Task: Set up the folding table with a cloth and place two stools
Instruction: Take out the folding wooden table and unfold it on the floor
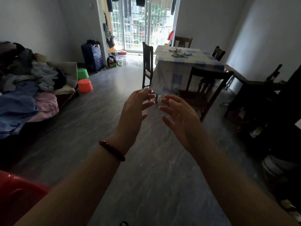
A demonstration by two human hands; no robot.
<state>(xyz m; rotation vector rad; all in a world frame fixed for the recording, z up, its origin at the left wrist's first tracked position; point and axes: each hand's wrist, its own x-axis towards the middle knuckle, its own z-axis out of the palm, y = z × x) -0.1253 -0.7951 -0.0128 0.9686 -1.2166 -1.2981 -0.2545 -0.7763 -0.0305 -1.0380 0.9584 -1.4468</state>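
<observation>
A: Head view; state of hands?
B: left grip (135,115) and right grip (180,118) raised over the floor (154,185); fingers spread, palms facing, apart; holding nothing.
A: Stools?
B: green stool (83,73) and orange stool (85,85) on floor, far left, just beside heap of clothes (32,82); cloth-covered counter (166,74) beyond hands, well apart from stools.

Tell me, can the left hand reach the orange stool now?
Probably not: the left hand hovers empty in front, and the orange stool stands far off on the floor by the clothes pile. Nothing blocks the way.
</observation>
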